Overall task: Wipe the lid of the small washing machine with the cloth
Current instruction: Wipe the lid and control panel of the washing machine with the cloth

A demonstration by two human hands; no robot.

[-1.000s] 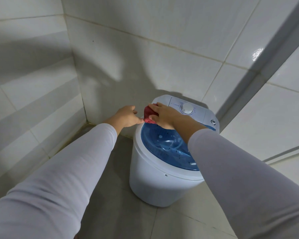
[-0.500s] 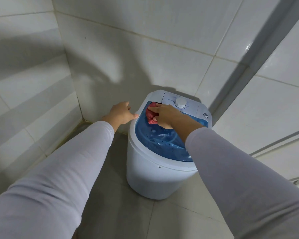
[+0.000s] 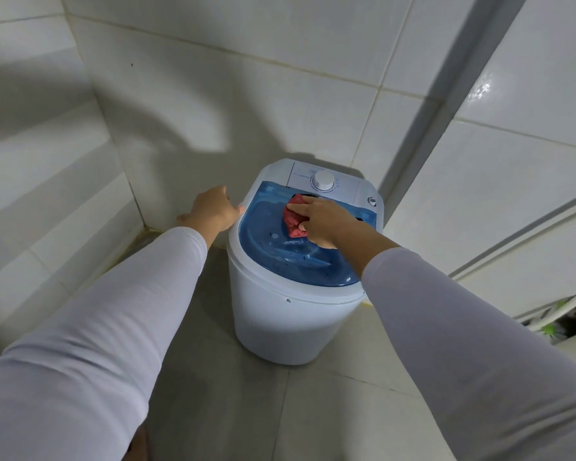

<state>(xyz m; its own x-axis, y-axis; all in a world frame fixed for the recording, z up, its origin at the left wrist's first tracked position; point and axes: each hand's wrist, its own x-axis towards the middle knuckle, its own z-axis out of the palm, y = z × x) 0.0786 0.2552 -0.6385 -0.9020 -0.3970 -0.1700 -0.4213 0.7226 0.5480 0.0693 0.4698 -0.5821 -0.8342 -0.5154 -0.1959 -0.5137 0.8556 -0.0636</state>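
Observation:
A small white washing machine [image 3: 280, 324] stands on the floor in a tiled corner. Its see-through blue lid [image 3: 273, 244] covers the top, with a white control panel and round dial [image 3: 324, 180] behind it. My right hand [image 3: 320, 221] presses a red cloth [image 3: 294, 217] flat on the far part of the lid, just in front of the dial. My left hand [image 3: 212, 209] rests against the machine's left rim, fingers spread, holding nothing. Both arms wear white sleeves.
White tiled walls [image 3: 213, 94] close in behind and to the left of the machine. A wall edge with a rail runs along the right [image 3: 479, 261]. Something green and white shows at the far right [image 3: 552, 324]. Grey floor tiles [image 3: 313, 410] lie in front.
My right hand has slid the red cloth from the lid's far-left corner toward the middle, in front of the dial. My left hand stays at the left rim.

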